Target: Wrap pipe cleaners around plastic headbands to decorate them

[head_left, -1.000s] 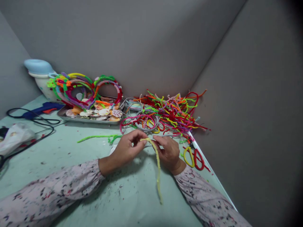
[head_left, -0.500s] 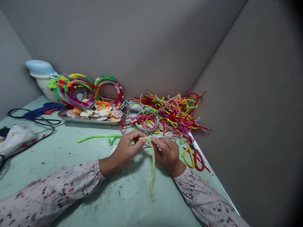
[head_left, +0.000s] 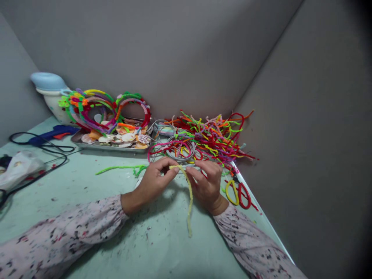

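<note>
A pale yellow pipe cleaner (head_left: pixel 190 201) is bent at its top, and its long tail hangs down over the table. My left hand (head_left: pixel 154 180) pinches its upper end between thumb and index finger. Close by on the right, my right hand (head_left: pixel 207 184) has its fingers curled, the thumb and fingertips at a thin pale grey strip (head_left: pixel 190 166) that runs behind the pipe cleaner's bend. The hands partly hide this strip, so its full shape does not show. A green pipe cleaner (head_left: pixel 116 168) lies left of my left hand.
Ahead are a heap of coloured pipe cleaners (head_left: pixel 215 135), coiled grey wire (head_left: pixel 192 149) and a metal tray (head_left: pixel 110 148) with shells and decorated headbands (head_left: pixel 132 99). Scissors (head_left: pixel 244 195) lie right. A blue glue gun (head_left: pixel 48 135), black cord (head_left: pixel 58 153) and plastic bag (head_left: pixel 24 166) sit left.
My right hand's fingers have lifted and spread slightly, showing more of the pale strip. The pipe cleaner's hanging tail has swung a little right and upward. My left hand keeps its pinch.
</note>
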Tool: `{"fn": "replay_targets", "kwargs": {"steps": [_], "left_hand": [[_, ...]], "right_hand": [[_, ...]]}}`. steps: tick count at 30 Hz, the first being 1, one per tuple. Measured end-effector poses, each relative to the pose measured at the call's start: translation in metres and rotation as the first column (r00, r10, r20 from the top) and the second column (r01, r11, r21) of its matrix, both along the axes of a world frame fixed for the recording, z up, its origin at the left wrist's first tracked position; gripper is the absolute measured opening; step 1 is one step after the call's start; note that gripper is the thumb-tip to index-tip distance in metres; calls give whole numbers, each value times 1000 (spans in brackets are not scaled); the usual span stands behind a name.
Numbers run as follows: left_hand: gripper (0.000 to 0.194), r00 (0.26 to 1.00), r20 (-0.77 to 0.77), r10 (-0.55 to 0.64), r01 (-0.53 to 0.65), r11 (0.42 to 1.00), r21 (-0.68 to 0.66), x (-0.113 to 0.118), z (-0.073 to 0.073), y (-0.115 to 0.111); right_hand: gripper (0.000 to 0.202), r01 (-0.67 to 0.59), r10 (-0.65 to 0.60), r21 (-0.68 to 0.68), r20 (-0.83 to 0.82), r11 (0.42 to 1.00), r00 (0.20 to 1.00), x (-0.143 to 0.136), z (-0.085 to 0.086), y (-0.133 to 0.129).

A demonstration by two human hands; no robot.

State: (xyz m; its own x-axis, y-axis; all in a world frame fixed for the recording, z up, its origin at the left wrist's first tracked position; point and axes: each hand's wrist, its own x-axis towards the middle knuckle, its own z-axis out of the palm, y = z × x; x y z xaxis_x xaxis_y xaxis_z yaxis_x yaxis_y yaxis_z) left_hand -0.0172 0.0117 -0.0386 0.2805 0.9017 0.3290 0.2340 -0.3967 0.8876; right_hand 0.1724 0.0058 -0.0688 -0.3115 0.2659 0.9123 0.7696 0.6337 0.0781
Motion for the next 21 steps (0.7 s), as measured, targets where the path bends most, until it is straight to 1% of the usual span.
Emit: {"fn": "replay_targets", "kwargs": {"steps": [7, 16, 21], "left_hand": [[14, 999, -8, -46, 46, 999, 3, 3, -2, -1], [12, 999, -40, -16, 20, 996, 88, 2, -2, -3], [11, 999, -50, -15, 21, 993, 112, 3, -4, -2]], "right_hand": [[34, -78, 79, -73, 18, 994, 997, 0, 0, 1], [34, -107, 108, -108, 2, 988, 994, 0, -1, 1], [30, -122, 121, -115, -15, 986, 993, -1, -1, 2]]}}
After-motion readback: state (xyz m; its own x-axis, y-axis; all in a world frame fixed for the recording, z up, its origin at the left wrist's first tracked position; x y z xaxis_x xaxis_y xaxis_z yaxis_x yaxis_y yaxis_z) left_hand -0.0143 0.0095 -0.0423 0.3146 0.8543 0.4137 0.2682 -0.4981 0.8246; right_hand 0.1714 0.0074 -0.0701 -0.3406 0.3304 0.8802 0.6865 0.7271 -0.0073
